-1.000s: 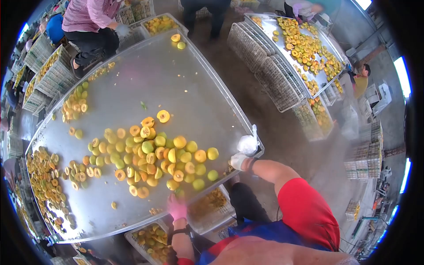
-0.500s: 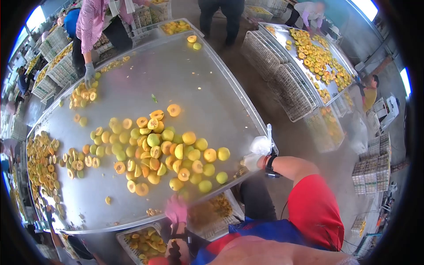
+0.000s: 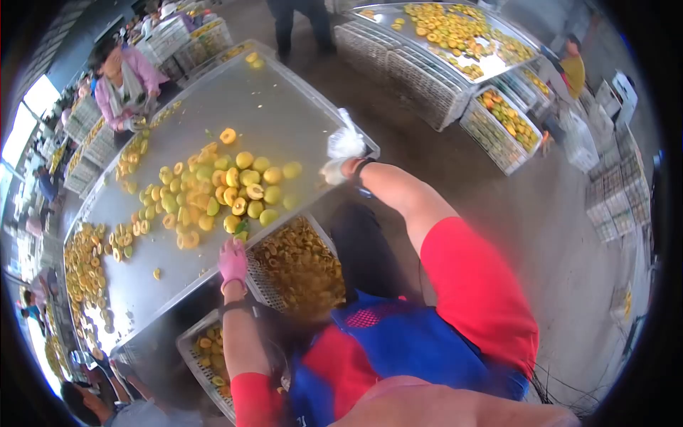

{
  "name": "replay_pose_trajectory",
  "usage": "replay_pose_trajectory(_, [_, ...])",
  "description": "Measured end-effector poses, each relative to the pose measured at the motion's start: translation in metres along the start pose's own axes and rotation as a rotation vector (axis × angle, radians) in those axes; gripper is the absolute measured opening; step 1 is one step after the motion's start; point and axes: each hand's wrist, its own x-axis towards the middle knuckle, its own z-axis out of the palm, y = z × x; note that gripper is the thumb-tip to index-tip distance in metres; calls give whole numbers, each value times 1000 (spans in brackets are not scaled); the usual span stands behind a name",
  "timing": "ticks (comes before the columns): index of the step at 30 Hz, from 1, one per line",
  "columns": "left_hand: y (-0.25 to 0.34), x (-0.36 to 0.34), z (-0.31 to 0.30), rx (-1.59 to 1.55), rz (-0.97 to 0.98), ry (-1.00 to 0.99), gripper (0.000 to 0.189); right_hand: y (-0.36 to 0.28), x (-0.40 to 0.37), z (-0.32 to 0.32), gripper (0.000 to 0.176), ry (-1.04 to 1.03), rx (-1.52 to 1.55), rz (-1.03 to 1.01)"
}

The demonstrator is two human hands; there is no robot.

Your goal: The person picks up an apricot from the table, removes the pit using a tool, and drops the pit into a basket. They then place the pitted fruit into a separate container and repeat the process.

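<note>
My left hand (image 3: 233, 262), in a pink glove, is at the near edge of the metal table (image 3: 284, 92), its fingers stretched toward the fruit. Just beyond it lies a heap of yellow-green stone fruit (image 3: 245, 181), several cut in half. My right hand (image 3: 334, 171), in a white glove, is by the table's right corner, below a white plastic bag (image 3: 346, 142); blur hides how its fingers are set. Below the edge, between my arms, stands a crate of brownish-yellow pieces (image 3: 302, 263). Another crate of fruit (image 3: 211, 349) is beside my left forearm.
More halved fruit (image 3: 85, 267) covers the table's left end. A co-worker in pink (image 3: 128, 85) is at the far left side. Stacked crates (image 3: 405, 71) stand by a second fruit-covered table (image 3: 370, 11) at the back right. A full crate (image 3: 506, 128) sits on the floor.
My view has swung, so the table sits further left and shows more crates below it. Both my hands are still at the table's edge. The co-worker's gloved hand has drawn back from the fruit.
</note>
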Motion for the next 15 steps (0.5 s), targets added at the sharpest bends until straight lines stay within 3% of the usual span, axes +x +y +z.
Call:
replay_pose_trajectory(1, [1, -5, 4, -60, -9, 72, 46, -49, -69, -36, 42, 84, -20, 6])
replay_pose_trajectory(3, [6, -18, 8, -186, -45, 210, 47, -73, -101, -34, 31, 272, -75, -52])
replay_pose_trajectory(4, [6, -26, 9, -428, -169, 119, 51, -80, -118, -32, 30, 374, -41, -67])
replay_pose_trajectory(5, [46, -51, -17, -537, -167, 172, 55, -88, -124, -30, 28, 464, -11, -104])
replay_pose_trajectory(6, [53, -63, -22, -852, -284, 63, 55, -83, -117, -22, 32, 503, 148, -148])
replay_pose_trajectory(7, [55, -74, -18, -972, -309, 58, 51, -76, -108, -12, 37, 520, 315, -188])
replay_pose_trajectory(8, [66, -87, -24, -1051, -323, 24, 49, -73, -107, -3, 44, 705, 161, -295])
replay_pose_trajectory(10, [80, -109, -33, -1132, -357, -59, 46, -89, -141, -12, 66, 721, 411, -223])
replay_pose_trajectory(11, [85, -116, -45, -1106, -416, -154, 47, -92, -154, -16, 77, 584, 683, -156])
replay_pose_trajectory(12, [79, -118, -39, -1110, -395, -133, 47, -96, -167, -20, 88, 473, 949, -56])
replay_pose_trajectory(13, [80, -116, -39, -1116, -363, -112, 46, -97, -174, -24, 97, 436, 1110, -83])
replay_pose_trajectory(15, [95, -115, -54, -1184, -392, -111, 45, -104, -194, -36, 87, 490, 1107, -48])
